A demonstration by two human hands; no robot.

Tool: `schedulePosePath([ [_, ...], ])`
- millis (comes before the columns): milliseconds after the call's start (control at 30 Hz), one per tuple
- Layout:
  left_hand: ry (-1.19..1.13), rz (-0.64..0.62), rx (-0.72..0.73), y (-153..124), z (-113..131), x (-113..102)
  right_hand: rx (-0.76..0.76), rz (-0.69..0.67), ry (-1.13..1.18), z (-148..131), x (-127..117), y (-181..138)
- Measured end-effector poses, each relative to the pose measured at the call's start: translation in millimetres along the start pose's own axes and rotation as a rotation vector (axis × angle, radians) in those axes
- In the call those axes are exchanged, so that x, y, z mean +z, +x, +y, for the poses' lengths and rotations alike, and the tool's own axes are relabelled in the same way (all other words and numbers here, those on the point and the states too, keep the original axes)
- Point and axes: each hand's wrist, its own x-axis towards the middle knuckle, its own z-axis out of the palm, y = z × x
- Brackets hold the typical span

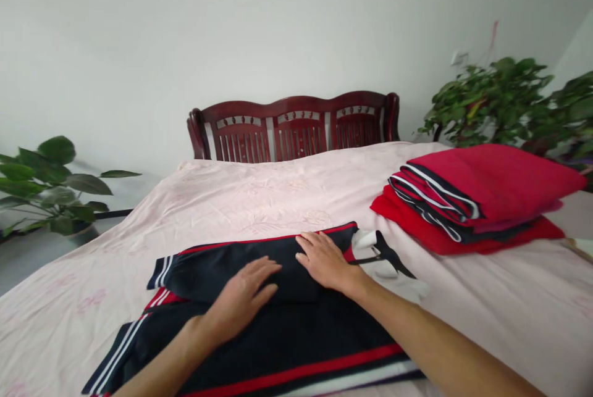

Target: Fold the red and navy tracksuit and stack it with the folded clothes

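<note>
Navy jacket with red and white stripes [259, 335] lay on pink bedsheet [231, 199], long axis left-right; left hand [243, 301] and right hand [324, 259] pressed flat, open-palmed, gripping nothing, on folded sleeve; right hand farther forward; red folded stack [482, 193] well apart, right.

Soft, even daylight fills the room; the plain white wall [139, 45] looks flat and glare-free; shadows under the stack of folded red garments [477, 199] are faint; edges bow with wide-angle distortion; the leafy green plant [50, 187] at left is slightly soft.
</note>
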Motion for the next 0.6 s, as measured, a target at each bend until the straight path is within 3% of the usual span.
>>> schedulePosePath([
  [67, -0.01, -0.054, 0.077, 6, 30, 29, 0.044, -0.001, 0.01, 11, 5, -1],
  [167, 0.056, -0.034, 0.052, 7, 51, 55, 0.198, -0.06, -0.058, 55, 5, -7],
  [267, 0.097, -0.008, 0.026, 7, 53, 61, 0.327, -0.212, -0.098, 107, 4, -17],
  [333, 0.111, -0.012, 0.041, 6, 50, 61, 0.366, -0.236, -0.095, 133, 5, -23],
  [433, 0.141, -0.017, 0.073, 5, 48, 60, 0.412, -0.231, -0.054, 147, 8, -25],
  [600, 0.203, -0.019, 0.127, 5, 47, 64, 0.482, -0.228, 0.009, 147, 10, -12],
])
